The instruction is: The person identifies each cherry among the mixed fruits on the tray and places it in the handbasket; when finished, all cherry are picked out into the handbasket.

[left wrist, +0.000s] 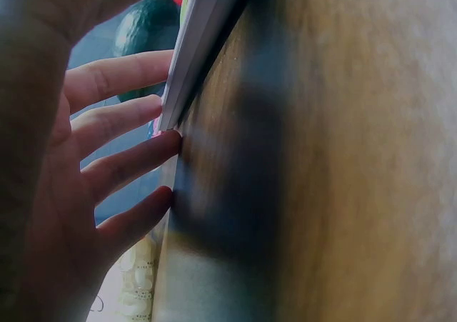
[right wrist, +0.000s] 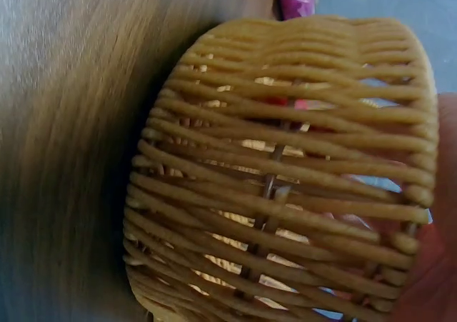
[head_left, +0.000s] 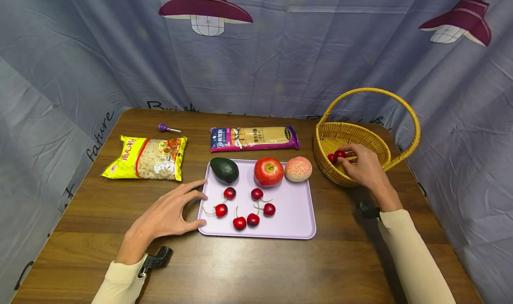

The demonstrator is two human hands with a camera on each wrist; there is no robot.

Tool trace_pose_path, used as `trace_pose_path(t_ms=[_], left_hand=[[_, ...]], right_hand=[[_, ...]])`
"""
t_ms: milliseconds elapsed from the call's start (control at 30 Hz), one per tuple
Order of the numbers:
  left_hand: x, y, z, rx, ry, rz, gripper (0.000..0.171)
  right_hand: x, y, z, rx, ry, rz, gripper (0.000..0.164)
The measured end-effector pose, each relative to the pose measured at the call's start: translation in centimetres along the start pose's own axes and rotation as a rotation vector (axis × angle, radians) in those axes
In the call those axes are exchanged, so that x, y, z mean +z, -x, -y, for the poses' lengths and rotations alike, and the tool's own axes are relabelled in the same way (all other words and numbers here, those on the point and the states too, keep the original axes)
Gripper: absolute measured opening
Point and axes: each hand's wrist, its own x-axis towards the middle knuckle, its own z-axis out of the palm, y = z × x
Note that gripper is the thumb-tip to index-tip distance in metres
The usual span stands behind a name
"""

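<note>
Two glossy red cherries lie at the fingertips of the right hand, within the near-left part of the wicker basket. The thumb and fingers of that hand are drawn to a narrow pinch on the fruit; whether both cherries or only one is gripped cannot be told. The left hand is spread wide, its fingertips at the left edge of the lilac tray.

Handling: each cherry is probably light, smooth and inclined to roll, so a gentle hold at opposite sides of the round body should serve best. Six further cherries lie on the tray; their thin, curved stems look weak, and the body is judged the surer place to grasp.

Materials and shapes: the basket is woven from yellow-brown strands, with gaps between them in the right wrist view, and carries a tall, arched handle; its wall may flex slightly under pressure. The tray is smooth and rounded at the corners, presumably stiff plastic. At its far side sit a dark green, egg-shaped avocado, a shiny red apple and a speckled peach. The tabletop is brown and wood-grained.
</note>
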Motion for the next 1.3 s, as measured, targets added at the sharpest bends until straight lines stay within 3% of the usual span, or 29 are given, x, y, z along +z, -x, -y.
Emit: trace_pose_path(t_ms=[500, 1300], left_hand=[[0.2, 0.1, 0.2, -0.002, -0.004, 0.001, 0.054], [0.1, 0.0, 0.1, -0.003, 0.0, 0.004, 0.055]], right_hand=[[0.2, -1.9, -1.2, 0.098, 0.024, 0.135, 0.031], [1.0, -4.0, -2.3, 0.091, 0.034, 0.237, 0.03]])
